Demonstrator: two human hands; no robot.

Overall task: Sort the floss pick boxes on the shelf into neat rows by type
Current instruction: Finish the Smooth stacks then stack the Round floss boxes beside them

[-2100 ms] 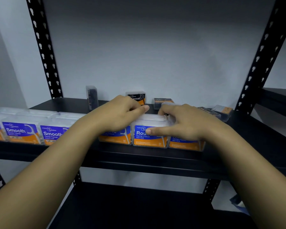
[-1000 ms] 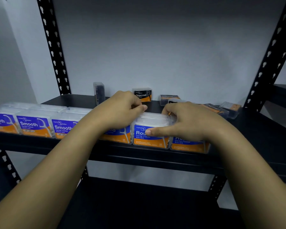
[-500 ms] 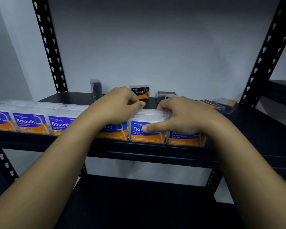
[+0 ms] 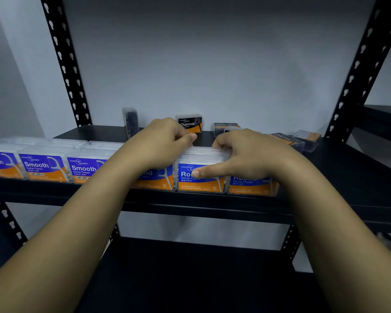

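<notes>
Both hands, left hand (image 4: 160, 141) and right hand (image 4: 246, 154), grip the middle Round box (image 4: 201, 177).

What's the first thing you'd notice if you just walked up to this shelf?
Two hands meet at the shelf's front edge: the left hand and the right hand grip a blue-and-orange Round box. Left of them runs a tidy row of Smooth boxes. At the back, black Charcoal boxes lie scattered, some upright, some flat.
</notes>
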